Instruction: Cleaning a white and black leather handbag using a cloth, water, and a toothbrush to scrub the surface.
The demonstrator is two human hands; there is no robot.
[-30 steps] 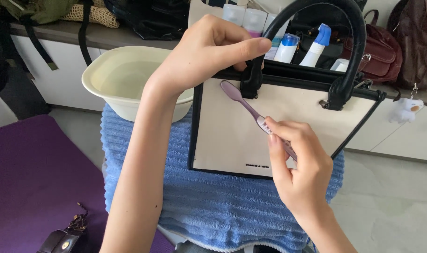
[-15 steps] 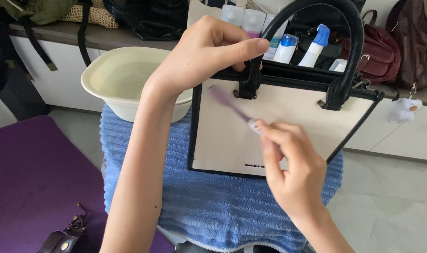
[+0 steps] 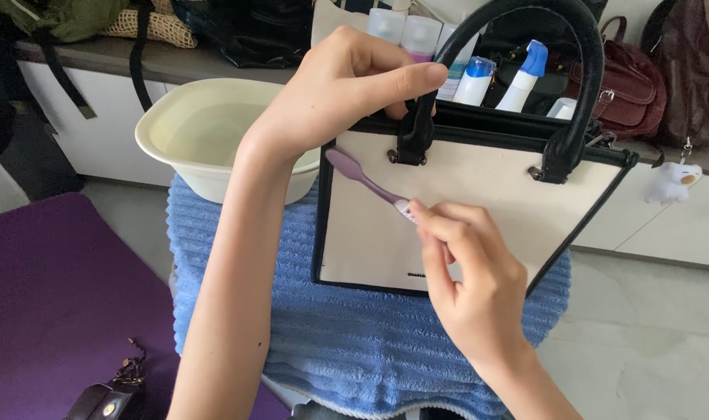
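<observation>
Head view: right hand fingers pinch a purple toothbrush against the cream handbag; left hand fingers curl around its top edge.

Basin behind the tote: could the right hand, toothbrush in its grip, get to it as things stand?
Probably yes. The basin sits open-topped just left of the tote, and only the left hand and forearm cross the right hand's path with the toothbrush.

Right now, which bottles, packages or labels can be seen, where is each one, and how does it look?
Two white bottles: behind the bag, top centre, pale round tops.
Blue-capped bottle: inside the bag's handle loop, white body, blue cap.
Spray bottle: right of it, white, blue nozzle.
Small dark printed mark: low on the cream bag front, beside the right hand.
</observation>
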